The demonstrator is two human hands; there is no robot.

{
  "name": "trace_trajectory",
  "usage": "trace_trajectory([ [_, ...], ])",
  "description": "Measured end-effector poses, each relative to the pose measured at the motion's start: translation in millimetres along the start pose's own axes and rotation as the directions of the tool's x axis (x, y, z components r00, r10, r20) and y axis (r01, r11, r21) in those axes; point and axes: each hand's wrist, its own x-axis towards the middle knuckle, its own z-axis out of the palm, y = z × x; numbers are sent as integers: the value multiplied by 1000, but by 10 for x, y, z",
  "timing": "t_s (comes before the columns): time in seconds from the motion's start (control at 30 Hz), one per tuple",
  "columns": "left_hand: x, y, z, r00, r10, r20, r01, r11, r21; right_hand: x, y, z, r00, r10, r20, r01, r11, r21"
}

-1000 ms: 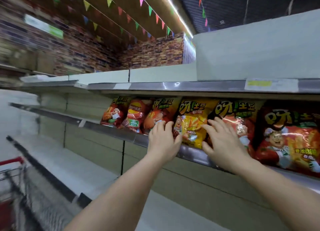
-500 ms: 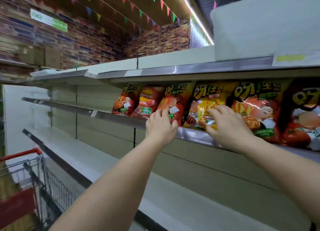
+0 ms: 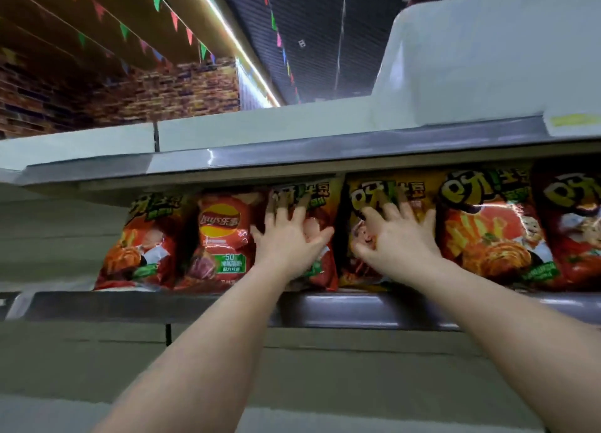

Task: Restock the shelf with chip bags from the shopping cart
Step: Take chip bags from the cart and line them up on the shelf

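Several chip bags stand in a row on the shelf [image 3: 341, 309] at eye level. My left hand [image 3: 292, 240] lies flat, fingers spread, on the front of a red bag [image 3: 322, 270]. My right hand [image 3: 396, 237] presses with straight spread fingers on the yellow bag [image 3: 367, 198] beside it. Left of my hands stand a red Lay's bag [image 3: 221, 237] and an orange-red bag [image 3: 146, 247]. To the right are two more red bags [image 3: 494, 231], the last one [image 3: 572, 224] cut off by the frame edge. The shopping cart is out of view.
The shelf above [image 3: 292, 156] overhangs the bag tops closely. A white upper panel [image 3: 487, 61] rises at the right. The shelf row left of the bags [image 3: 48, 247] holds nothing. Below the grey shelf lip is a plain back panel [image 3: 97, 361]. Bunting hangs from the ceiling.
The view has swung right and up, so the cart has left the frame. Both hands have moved higher up the bag fronts and their fingers have spread flat against them.
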Motion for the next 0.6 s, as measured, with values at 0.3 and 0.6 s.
trace_trajectory([
  [0.3,58,-52,336,995,81,-64,-76,994,77,-23,31,257,999,19,-39,-24,991,-128],
  [0.6,72,-48,285,995,85,42,-85,996,-1,13,55,256,998,35,54,-28,992,-126],
])
